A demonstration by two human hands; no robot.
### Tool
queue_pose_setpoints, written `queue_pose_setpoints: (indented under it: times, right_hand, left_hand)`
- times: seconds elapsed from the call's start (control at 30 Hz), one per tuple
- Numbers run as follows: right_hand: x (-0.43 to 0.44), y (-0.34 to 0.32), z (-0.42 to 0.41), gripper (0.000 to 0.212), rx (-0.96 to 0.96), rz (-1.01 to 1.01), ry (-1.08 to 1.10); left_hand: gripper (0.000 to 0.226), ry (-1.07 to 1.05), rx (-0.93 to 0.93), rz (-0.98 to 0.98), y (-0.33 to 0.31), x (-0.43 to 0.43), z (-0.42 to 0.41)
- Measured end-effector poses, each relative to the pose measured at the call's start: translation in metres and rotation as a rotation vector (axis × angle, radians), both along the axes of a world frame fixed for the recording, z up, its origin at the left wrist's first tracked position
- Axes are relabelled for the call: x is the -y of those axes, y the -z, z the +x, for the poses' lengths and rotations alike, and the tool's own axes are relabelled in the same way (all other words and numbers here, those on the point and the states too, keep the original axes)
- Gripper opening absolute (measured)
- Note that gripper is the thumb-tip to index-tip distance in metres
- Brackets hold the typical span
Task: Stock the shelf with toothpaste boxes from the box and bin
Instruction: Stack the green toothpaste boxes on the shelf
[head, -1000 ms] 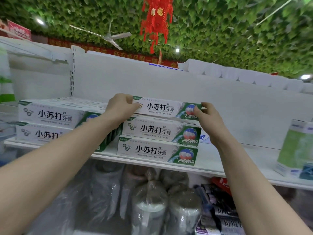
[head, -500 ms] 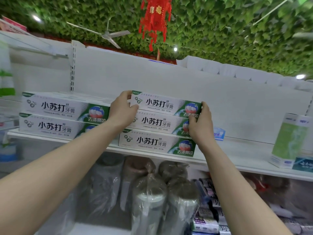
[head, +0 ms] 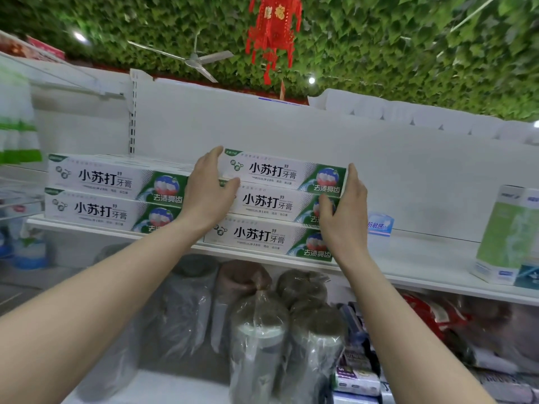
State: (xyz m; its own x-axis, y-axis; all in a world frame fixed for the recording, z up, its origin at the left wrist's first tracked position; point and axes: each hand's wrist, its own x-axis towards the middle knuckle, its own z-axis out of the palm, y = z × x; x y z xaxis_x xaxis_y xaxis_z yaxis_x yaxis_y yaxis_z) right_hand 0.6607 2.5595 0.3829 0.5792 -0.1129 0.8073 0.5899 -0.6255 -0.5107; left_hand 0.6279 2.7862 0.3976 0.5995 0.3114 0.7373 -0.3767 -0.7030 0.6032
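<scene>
Three white-and-green toothpaste boxes lie stacked on the white shelf (head: pixel 423 258): the top box (head: pixel 280 172), the middle box (head: pixel 268 204) and the bottom box (head: pixel 256 236). My left hand (head: pixel 208 193) presses flat against the left ends of the top and middle boxes, thumb lying across their front. My right hand (head: pixel 345 208) presses against the right ends, fingers straight up, thumb on the middle box's front. A second stack of the same toothpaste boxes (head: pixel 110 176) stands just to the left, two high. No box or bin is in view.
A tall green-and-white carton (head: pixel 507 231) stands at the shelf's right end, and a small blue tag (head: pixel 379 224) stands behind my right hand. Bare shelf lies between them. Plastic-wrapped cylinders (head: pixel 256 330) and small packs fill the level below.
The top box has come to rest squarely on the stack. Both hands have slid down from its ends and now span the top and middle boxes.
</scene>
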Motion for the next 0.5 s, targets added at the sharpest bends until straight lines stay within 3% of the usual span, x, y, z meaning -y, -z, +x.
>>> queue_pose_setpoints:
  times: [0.07, 0.2, 0.3, 0.5]
  right_hand:
    - [0.000, 0.010, -0.002, 0.058, 0.114, -0.050, 0.058]
    - [0.000, 0.018, 0.003, 0.033, 0.074, -0.069, 0.092]
    - [0.001, 0.017, 0.006, 0.027, 0.073, -0.095, 0.096]
    - [0.007, 0.002, 0.002, 0.033, 0.022, 0.103, 0.036]
  left_hand:
    - [0.059, -0.036, 0.071, 0.086, 0.009, 0.001, -0.004]
    - [0.038, -0.062, 0.070, 0.182, 0.019, -0.002, -0.006]
    - [0.031, -0.062, 0.054, 0.197, 0.018, -0.002, -0.006]
    - [0.056, -0.013, -0.074, 0.114, 0.005, 0.002, -0.008]
